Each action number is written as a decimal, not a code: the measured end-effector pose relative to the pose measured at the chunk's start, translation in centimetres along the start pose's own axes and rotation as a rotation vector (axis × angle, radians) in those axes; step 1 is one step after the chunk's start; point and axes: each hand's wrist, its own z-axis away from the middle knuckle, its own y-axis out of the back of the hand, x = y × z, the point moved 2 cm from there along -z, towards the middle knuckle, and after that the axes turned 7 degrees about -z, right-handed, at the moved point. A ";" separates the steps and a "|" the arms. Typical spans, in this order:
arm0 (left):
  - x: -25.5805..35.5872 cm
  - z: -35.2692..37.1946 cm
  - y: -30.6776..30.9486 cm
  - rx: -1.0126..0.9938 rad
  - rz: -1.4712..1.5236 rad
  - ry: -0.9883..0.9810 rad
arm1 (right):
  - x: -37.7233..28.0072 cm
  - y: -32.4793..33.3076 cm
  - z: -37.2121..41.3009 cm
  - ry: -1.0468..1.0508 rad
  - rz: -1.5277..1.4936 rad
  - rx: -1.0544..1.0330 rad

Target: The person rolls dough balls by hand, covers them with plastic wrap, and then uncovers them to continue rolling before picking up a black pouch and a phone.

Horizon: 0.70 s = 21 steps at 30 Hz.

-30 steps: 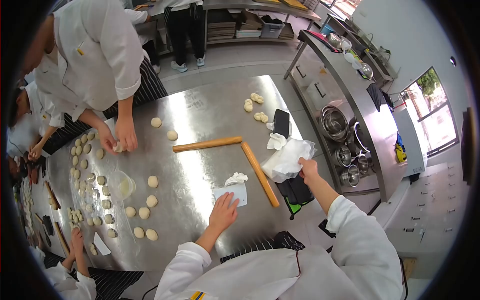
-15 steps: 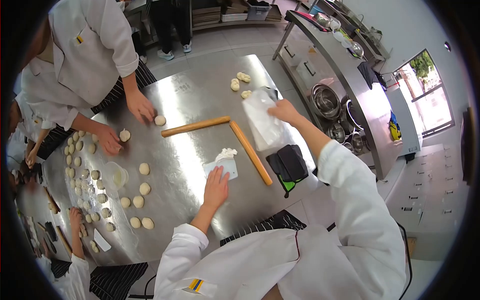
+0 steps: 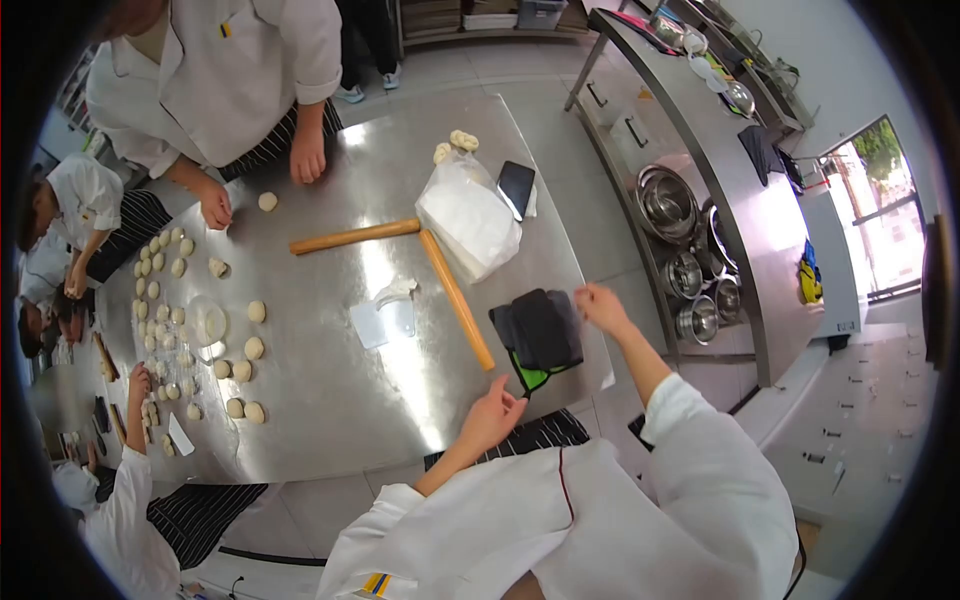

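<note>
My left hand (image 3: 492,413) is at the table's front edge, fingers apart and holding nothing, just below a folded black cloth-like item with a green edge (image 3: 540,332). Close to that item's right side is my right hand (image 3: 603,306), its fingers curled together; whether they pinch its edge is not clear. A wooden rolling pin (image 3: 457,298) lies left of the black item, and a second rolling pin (image 3: 355,237) angles off from its top end. Beyond them rests a white plastic bag (image 3: 470,215). Pale flat scrapers (image 3: 369,325) lie beside a crumpled white piece (image 3: 397,289).
Dough balls (image 3: 254,348) and a clear bowl (image 3: 208,322) occupy the left of the steel table (image 3: 330,400). Shaped dough (image 3: 463,140) and a dark phone (image 3: 516,186) are near the far right corner. A co-worker (image 3: 215,90) stands across; others are at left.
My right hand has let go of the plastic bag and come back toward the black item. The left hand has left the scraper and moved right. The phone now shows fully; the view has shifted.
</note>
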 end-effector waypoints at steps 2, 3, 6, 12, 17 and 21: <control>-2.4 -3.7 -4.8 0.193 -0.121 -0.031 | -0.7 -0.3 2.8 -0.170 -0.096 -0.138; -1.4 -4.8 -5.3 0.218 -0.134 -0.017 | -0.6 -1.2 2.5 -0.152 -0.108 -0.160; -0.3 -7.7 -6.1 0.287 0.302 0.346 | -0.5 -1.9 0.3 0.072 -0.035 -0.061; -0.8 -12.4 -7.6 0.317 0.700 0.394 | -1.5 -0.1 -5.1 0.123 -0.034 -0.127; 1.1 -18.4 -6.5 0.400 0.557 0.331 | -2.8 0.9 -10.9 0.299 -0.002 -0.089; 1.7 -19.6 -6.8 0.401 0.515 0.266 | -3.6 2.2 -12.3 0.169 0.049 -0.137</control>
